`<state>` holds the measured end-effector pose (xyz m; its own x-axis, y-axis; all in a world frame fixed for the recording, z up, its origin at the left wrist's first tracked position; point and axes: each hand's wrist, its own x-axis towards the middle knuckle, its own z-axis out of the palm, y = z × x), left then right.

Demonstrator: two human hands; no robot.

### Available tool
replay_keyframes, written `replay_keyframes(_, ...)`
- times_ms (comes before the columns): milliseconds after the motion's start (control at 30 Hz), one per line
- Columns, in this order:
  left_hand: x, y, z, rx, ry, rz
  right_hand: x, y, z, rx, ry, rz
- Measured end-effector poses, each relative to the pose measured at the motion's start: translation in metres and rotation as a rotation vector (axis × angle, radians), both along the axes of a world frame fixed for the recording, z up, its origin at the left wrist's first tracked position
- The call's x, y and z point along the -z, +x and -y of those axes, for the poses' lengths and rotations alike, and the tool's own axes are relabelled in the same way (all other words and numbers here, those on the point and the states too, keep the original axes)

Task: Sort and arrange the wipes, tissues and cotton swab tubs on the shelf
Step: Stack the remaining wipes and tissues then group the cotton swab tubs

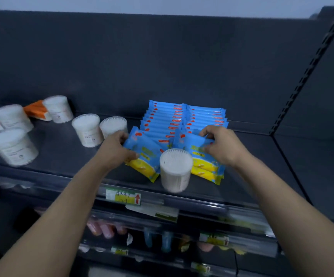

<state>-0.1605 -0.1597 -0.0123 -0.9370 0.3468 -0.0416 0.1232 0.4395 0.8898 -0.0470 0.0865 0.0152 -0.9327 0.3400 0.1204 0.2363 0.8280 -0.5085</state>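
Note:
Two rows of blue and yellow wipe packs point(166, 120) stand on the dark shelf point(62, 152). My left hand point(118, 148) grips the front pack of the left row point(144, 156) by its left edge. My right hand point(222, 144) grips the front pack of the right row point(200, 154) at its top right. A clear cotton swab tub point(175, 169) stands in front, between the two rows. Several more swab tubs point(87, 129) stand to the left, and orange tissue packs point(37, 110) lie behind them.
The shelf's back panel point(162, 66) rises right behind the wipe rows. A slotted upright point(310, 72) bounds the shelf on the right. A price strip with a yellow label point(123, 195) runs along the front edge, with lower shelves of goods beneath.

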Motion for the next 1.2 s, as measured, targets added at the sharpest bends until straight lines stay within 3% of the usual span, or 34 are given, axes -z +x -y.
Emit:
replay_keyframes(133,0.009,-0.012,0.004,0.046,0.117,0.087,0.001,0.001,0.010,0.066,0.112,0.084)
replay_keyframes(233,0.022,-0.020,0.004,0.124,0.081,0.122,0.004,0.006,0.018,0.109,0.217,0.153)
replay_keyframes(467,0.024,-0.024,0.002,0.234,-0.322,-0.372,0.005,0.007,0.034,0.144,0.430,0.219)
replay_keyframes(600,0.023,-0.023,-0.002,0.234,-0.338,-0.457,0.010,0.002,0.036,0.184,0.538,0.221)
replay_keyframes(967,0.019,-0.027,-0.004,0.306,-0.403,-0.472,0.007,0.005,0.035,0.145,0.512,0.266)
replay_keyframes(1200,0.021,-0.016,-0.019,0.278,-0.281,-0.457,0.015,0.008,0.024,0.146,0.408,0.203)
